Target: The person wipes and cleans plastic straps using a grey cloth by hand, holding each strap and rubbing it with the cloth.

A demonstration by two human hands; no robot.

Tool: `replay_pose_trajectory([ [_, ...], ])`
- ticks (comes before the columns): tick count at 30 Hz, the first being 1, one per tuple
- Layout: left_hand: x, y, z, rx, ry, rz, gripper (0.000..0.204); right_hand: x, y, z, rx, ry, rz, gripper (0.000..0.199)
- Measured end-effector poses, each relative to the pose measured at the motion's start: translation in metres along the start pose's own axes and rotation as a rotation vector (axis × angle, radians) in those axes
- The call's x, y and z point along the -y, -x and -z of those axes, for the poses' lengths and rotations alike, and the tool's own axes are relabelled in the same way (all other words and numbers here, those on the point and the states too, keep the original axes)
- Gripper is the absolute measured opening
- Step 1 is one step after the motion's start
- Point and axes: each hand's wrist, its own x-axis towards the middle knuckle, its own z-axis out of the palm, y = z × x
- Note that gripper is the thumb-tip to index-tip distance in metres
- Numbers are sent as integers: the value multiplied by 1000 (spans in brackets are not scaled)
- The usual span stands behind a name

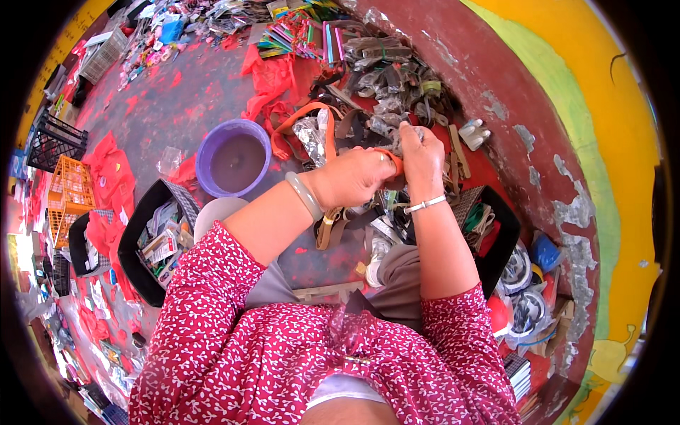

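My left hand (358,176), with a pale bangle at its wrist, is closed in a fist around an orange belt (329,138). The belt loops up and away to the left of the fist, and a short piece shows at the knuckles. Close by on the right, my right hand (423,161) is closed, thumb and fingers pinched on a crumpled grey cloth (397,133) against the belt's end. The fingers partly hide where cloth and belt meet. Beneath and beyond both hands lies a heap of brown and dark belts (348,124), some in clear wrapping.
A purple basin (205,157) of murky water stands left of my hands. Black bins (134,244) of small goods flank my knees. Wrapped belts (386,64) pile along the peeling red wall (510,85). Orange (71,188) and black crates (57,138) stand far left.
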Motion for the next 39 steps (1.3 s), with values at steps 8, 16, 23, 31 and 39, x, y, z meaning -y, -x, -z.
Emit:
replay_pose_trajectory([
  [8, 2, -4, 13, -225, 1063, 451, 16, -4, -15, 20, 184, -1036, -338, 21],
  [16, -5, -1, 16, -142, 1080, 431, 11, 20, 15, 16, 340, -93, 481, 28],
  [23, -20, 0, 23, -47, 1034, 441, 15, 19, 25, -8, -82, 46, 479, 22],
  [31, -7, 4, 6, -47, 752, 218, 26, -7, -12, 6, 211, -741, -363, 19],
  [39, -9, -2, 29, -317, 1090, 88, 25, -12, -26, 54, 533, -1138, -520, 37],
])
